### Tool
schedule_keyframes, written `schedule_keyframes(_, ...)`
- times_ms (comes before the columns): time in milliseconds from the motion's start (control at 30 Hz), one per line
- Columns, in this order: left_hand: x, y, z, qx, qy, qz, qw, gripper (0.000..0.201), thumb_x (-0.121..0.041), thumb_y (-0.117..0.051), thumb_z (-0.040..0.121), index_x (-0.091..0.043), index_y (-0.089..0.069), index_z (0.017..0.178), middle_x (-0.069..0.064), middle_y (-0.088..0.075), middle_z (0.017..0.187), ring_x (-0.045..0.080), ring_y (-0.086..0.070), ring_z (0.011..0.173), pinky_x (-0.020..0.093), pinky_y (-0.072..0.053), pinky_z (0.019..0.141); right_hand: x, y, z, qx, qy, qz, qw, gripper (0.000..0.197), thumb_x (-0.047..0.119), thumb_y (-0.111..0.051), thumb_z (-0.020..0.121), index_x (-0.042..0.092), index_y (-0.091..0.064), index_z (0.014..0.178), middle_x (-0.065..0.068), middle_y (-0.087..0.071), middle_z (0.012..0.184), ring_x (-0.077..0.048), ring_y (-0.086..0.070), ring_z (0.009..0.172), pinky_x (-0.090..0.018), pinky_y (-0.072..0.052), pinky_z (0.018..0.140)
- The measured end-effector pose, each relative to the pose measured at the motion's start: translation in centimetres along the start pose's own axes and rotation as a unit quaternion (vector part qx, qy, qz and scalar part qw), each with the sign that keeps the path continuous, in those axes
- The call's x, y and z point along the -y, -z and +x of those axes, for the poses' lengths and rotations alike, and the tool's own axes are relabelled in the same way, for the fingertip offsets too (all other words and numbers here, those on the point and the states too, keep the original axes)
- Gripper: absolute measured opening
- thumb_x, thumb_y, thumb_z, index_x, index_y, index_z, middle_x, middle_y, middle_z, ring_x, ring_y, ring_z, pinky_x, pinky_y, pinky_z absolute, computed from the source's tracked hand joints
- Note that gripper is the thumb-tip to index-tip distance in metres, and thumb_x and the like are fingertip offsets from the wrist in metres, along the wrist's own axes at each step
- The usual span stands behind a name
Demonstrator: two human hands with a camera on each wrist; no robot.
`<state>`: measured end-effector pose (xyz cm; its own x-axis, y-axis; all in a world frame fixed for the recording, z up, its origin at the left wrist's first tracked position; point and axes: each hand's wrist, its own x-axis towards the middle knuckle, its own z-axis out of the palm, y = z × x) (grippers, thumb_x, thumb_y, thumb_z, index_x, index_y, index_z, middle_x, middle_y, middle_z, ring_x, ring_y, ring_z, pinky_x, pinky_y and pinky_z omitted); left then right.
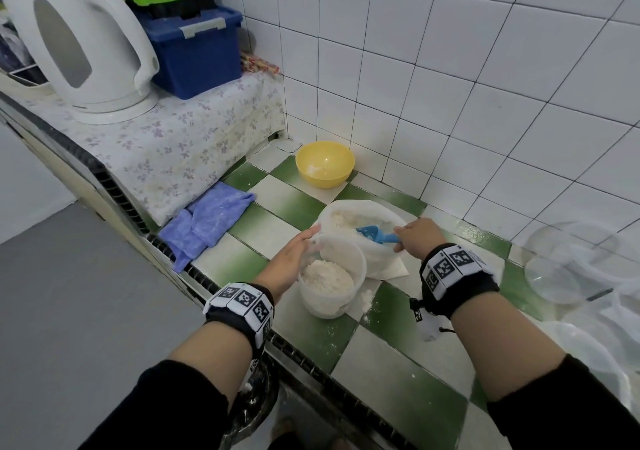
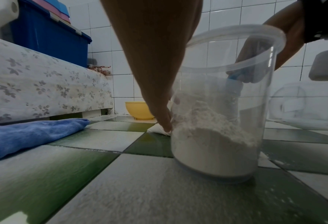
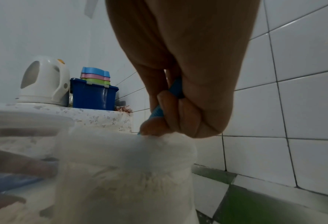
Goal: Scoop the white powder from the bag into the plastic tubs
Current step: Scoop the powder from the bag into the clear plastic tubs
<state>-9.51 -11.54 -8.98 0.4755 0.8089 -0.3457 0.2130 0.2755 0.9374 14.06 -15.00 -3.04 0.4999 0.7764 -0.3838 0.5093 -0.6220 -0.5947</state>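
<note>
Right hand (image 1: 417, 236) grip wrapped round blue scoop (image 1: 375, 235), scoop head inside bag (image 1: 356, 222) mid-desk near wall. Left hand (image 1: 289, 262), fingers straight, resting against tub (image 1: 330, 285), part-filled with powder (image 1: 327, 276), touching bag.

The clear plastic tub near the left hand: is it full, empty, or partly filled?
Partly filled. The clear plastic tub stands upright, and the white powder heaps to about its middle, well below the rim.

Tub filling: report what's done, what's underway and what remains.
Done: the tub beside the left hand is partly filled with powder. Underway: the right hand grips the blue scoop inside the bag. Left: topping up; clear containers to the right look empty.
</note>
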Motion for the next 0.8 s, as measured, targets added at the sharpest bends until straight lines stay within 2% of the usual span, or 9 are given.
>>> schedule_keyframes(67, 0.0, 0.1, 0.0, 0.003, 0.003, 0.001, 1.000, 0.051, -0.053, -0.031, 0.093, -0.044, -0.044, 0.141, -0.003, -0.056, 0.140, 0.011, -0.050, 0.129, 0.049, -0.034, 0.113, -0.4, -0.2, 0.3, 0.010, -0.013, 0.027, 1.000, 0.033, 0.022, -0.048, 0.096, -0.004, -0.066, 0.105, -0.020, -0.068, 0.100, -0.011, -0.046, 0.055, -0.021, -0.036, 0.049)
schedule_keyframes(133, 0.0, 0.1, 0.0, -0.003, 0.000, 0.001, 1.000, 0.043, -0.047, -0.029, 0.100, -0.043, -0.044, 0.141, -0.001, -0.055, 0.140, 0.012, -0.050, 0.129, 0.049, -0.035, 0.113, -0.6, -0.2, 0.5, 0.020, -0.030, 0.061, 0.997, 0.033, 0.023, -0.051, 0.094, -0.004, -0.067, 0.101, -0.011, -0.064, 0.074, -0.012, -0.044, 0.052, -0.022, -0.034, 0.048)
schedule_keyframes(200, 0.2, 0.1, 0.0, -0.008, -0.004, 0.001, 1.000, 0.039, -0.041, -0.026, 0.105, -0.043, -0.045, 0.139, -0.001, -0.055, 0.140, 0.012, -0.050, 0.129, 0.048, -0.037, 0.112, -0.7, -0.2, 0.5, 0.030, -0.042, 0.097, 0.994, 0.029, 0.023, -0.052, 0.093, -0.001, -0.068, 0.092, -0.003, -0.053, 0.061, -0.012, -0.045, 0.051, -0.023, -0.034, 0.048)
schedule_keyframes(267, 0.2, 0.0, 0.0, -0.019, -0.005, -0.002, 1.000, 0.035, -0.036, -0.028, 0.105, -0.047, -0.050, 0.130, -0.003, -0.055, 0.139, 0.014, -0.050, 0.129, 0.047, -0.039, 0.110, -0.8, 0.0, 0.7, 0.029, -0.047, 0.128, 0.990, 0.025, 0.023, -0.052, 0.093, 0.006, -0.063, 0.078, -0.002, -0.052, 0.059, -0.013, -0.045, 0.051, -0.024, -0.035, 0.048)
schedule_keyframes(333, 0.1, -0.1, 0.0, -0.035, 0.002, -0.017, 0.999, 0.031, -0.031, -0.032, 0.103, -0.044, -0.053, 0.122, -0.002, -0.060, 0.132, 0.017, -0.056, 0.122, 0.045, -0.044, 0.106, -1.0, 0.3, 0.9, 0.024, -0.051, 0.150, 0.987, 0.027, 0.023, -0.052, 0.093, 0.009, -0.058, 0.071, -0.002, -0.053, 0.058, -0.013, -0.045, 0.051, -0.024, -0.035, 0.049)
schedule_keyframes(433, 0.0, -0.4, 0.1, -0.057, 0.010, -0.036, 0.998, 0.021, -0.028, -0.039, 0.101, -0.033, -0.053, 0.116, 0.005, -0.063, 0.122, 0.021, -0.062, 0.103, 0.040, -0.050, 0.087, -1.0, 1.0, 0.6, 0.016, -0.061, 0.192, 0.979, 0.023, 0.020, -0.051, 0.094, 0.004, -0.058, 0.081, -0.005, -0.058, 0.062, -0.013, -0.042, 0.049, -0.024, -0.034, 0.049)
schedule_keyframes(500, 0.0, -0.5, 0.1, -0.063, 0.009, -0.041, 0.997, 0.017, -0.028, -0.041, 0.101, -0.028, -0.053, 0.113, 0.008, -0.063, 0.117, 0.020, -0.061, 0.095, 0.036, -0.048, 0.079, -0.9, 1.5, 0.2, 0.005, -0.063, 0.227, 0.972, 0.021, 0.019, -0.050, 0.096, -0.001, -0.057, 0.090, -0.010, -0.062, 0.067, -0.013, -0.037, 0.048, -0.023, -0.031, 0.048)
schedule_keyframes(700, 0.0, -0.6, -0.1, -0.062, 0.017, -0.058, 0.996, 0.013, -0.029, -0.042, 0.101, -0.025, -0.052, 0.109, 0.007, -0.062, 0.111, 0.019, -0.059, 0.092, 0.034, -0.045, 0.075, -0.7, 3.7, -2.0, 0.025, 0.005, 0.270, 0.963, 0.022, 0.017, -0.052, 0.095, -0.003, -0.061, 0.094, -0.014, -0.065, 0.070, -0.014, -0.034, 0.051, -0.025, -0.031, 0.051)
schedule_keyframes(800, -0.4, -0.7, -0.3, -0.054, 0.024, -0.062, 0.996, 0.015, -0.029, -0.040, 0.102, -0.024, -0.050, 0.112, 0.004, -0.060, 0.109, 0.017, -0.057, 0.091, 0.032, -0.046, 0.075, -0.4, 4.3, -3.6, 0.059, 0.027, 0.284, 0.957, 0.021, 0.014, -0.051, 0.096, -0.004, -0.062, 0.093, -0.015, -0.062, 0.070, -0.013, -0.034, 0.052, -0.024, -0.030, 0.052)
